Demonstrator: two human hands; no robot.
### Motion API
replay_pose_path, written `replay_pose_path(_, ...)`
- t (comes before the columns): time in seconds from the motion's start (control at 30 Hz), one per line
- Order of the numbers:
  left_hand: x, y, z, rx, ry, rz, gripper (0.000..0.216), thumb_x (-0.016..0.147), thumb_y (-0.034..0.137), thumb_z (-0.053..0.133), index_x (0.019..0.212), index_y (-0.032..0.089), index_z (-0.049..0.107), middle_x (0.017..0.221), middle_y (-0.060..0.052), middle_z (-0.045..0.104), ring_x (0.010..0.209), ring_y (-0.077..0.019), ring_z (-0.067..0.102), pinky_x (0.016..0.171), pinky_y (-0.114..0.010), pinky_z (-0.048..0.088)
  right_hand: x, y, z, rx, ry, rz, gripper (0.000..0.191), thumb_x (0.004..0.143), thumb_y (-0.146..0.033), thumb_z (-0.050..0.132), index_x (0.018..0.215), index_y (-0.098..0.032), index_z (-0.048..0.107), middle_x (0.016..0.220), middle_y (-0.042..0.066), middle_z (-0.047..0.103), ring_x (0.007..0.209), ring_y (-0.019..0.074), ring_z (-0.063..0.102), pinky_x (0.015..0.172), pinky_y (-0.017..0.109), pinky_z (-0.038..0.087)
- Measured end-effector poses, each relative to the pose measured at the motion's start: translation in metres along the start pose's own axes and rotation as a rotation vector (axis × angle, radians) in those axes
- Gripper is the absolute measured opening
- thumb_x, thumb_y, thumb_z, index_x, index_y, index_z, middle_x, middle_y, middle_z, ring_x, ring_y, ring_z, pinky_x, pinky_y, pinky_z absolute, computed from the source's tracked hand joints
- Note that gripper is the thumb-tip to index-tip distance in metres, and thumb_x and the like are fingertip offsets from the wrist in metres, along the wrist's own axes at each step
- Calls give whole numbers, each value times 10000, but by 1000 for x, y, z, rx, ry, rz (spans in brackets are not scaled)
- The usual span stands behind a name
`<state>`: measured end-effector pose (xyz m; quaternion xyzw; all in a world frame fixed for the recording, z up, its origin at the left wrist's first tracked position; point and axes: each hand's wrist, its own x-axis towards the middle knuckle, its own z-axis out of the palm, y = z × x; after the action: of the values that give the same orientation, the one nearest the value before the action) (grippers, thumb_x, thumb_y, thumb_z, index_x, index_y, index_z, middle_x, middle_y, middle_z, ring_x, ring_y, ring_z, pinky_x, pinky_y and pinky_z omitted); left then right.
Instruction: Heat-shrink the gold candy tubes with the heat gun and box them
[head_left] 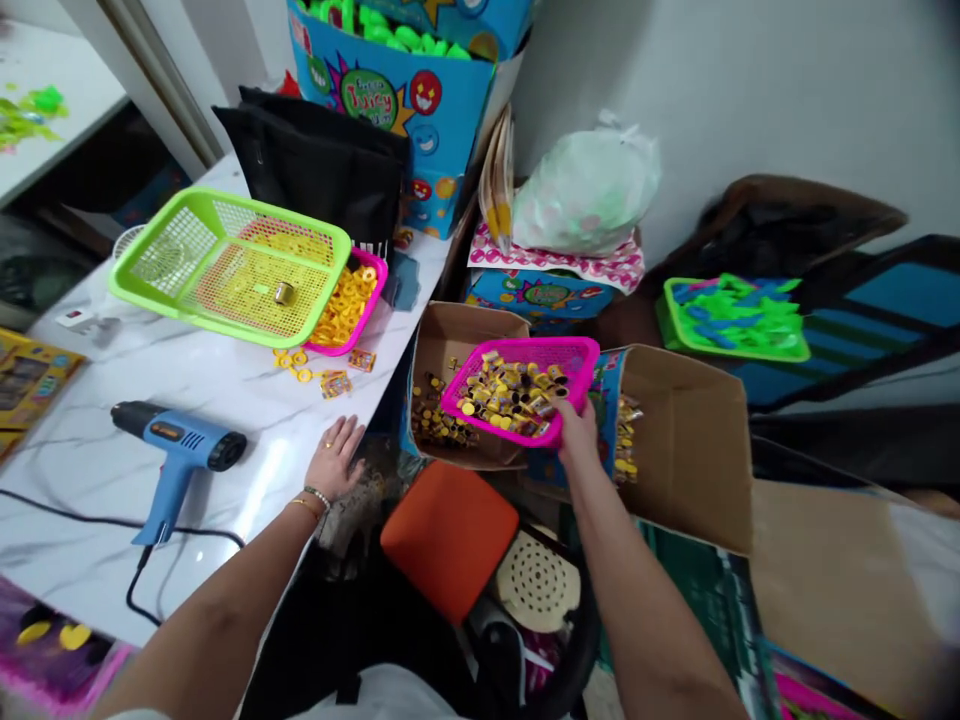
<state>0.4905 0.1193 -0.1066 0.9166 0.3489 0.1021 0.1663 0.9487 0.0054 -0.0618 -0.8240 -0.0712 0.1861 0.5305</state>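
My right hand (579, 432) grips the near right rim of a pink plastic basket (583, 362). Inside the basket lies a heap of small yellow and brown cylindrical pieces (510, 392). It is held over two open cardboard boxes; the left box (474, 320) and the right box (686, 425) both contain more such pieces. My left hand (335, 458) rests flat on the edge of the white marbled table (277, 480), fingers spread, holding nothing. Left of it on the table lies a blue heat gun (176, 455).
A green basket (225, 330) overlaps a pink basket of yellow rings (349, 305) on the table. Behind them stand a black bag (322, 160) and a blue printed box (390, 100). An orange stool (450, 540) is below the boxes. A green basket of green and blue pieces (735, 318) sits at right.
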Motion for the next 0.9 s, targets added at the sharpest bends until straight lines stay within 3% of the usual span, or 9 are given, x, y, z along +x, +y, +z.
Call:
replay_pose_path(0.1,-1,1,0,6,-15,-10,662,871,297,551,1495,119,420,1588,-174,339,1502,-352,213,1176,-531,274,6,2,46,-349,-5,-47,1035,609,-456,789,1510,-166,371,1196,133,647,1048,286,625,950,420,490)
replay_pose_path(0.17,-1,2,-1,2,-28,-24,679,870,296,552,1513,142,396,1595,-162,330,1502,-351,216,1172,-539,278,5,7,75,-541,-34,-144,1099,627,-474,784,1553,-145,293,1227,180,620,1085,326,600,983,459,451)
replay_pose_path(0.3,-1,4,0,-9,-40,-35,711,865,290,557,1537,168,360,1603,-148,320,1501,-356,218,1166,-545,287,1,23,117,-808,-68,-353,1016,704,-464,731,1542,-94,291,1158,226,600,1058,366,566,964,503,411)
replay_pose_path(0.43,-1,5,0,-10,-41,-40,721,860,280,557,1543,171,352,1606,-144,315,1506,-349,210,1176,-536,277,0,29,130,-926,-98,-460,979,723,-493,711,1528,-106,309,1154,225,566,1040,368,532,945,516,389)
replay_pose_path(0.6,-1,5,-2,5,-20,-22,676,860,278,557,1506,143,408,1583,-157,355,1494,-352,239,1172,-524,290,-16,13,108,-942,-117,-613,1026,729,-498,698,1563,-129,229,1224,209,538,1076,364,512,969,520,378)
replay_pose_path(0.8,0,6,-2,17,-23,-32,643,868,277,538,1483,118,435,1589,-161,342,1492,-352,239,1174,-517,281,-62,10,36,-887,-63,-830,985,750,-491,680,1539,-92,246,1368,239,481,1221,388,486,1036,534,379)
replay_pose_path(0.9,1,6,-3,-24,-35,-44,646,860,279,542,1475,105,445,1585,-169,345,1498,-349,220,1185,-521,254,-88,12,-1,-764,18,-840,1060,698,-528,730,1522,-59,257,1411,262,462,1305,398,457,1091,554,358)
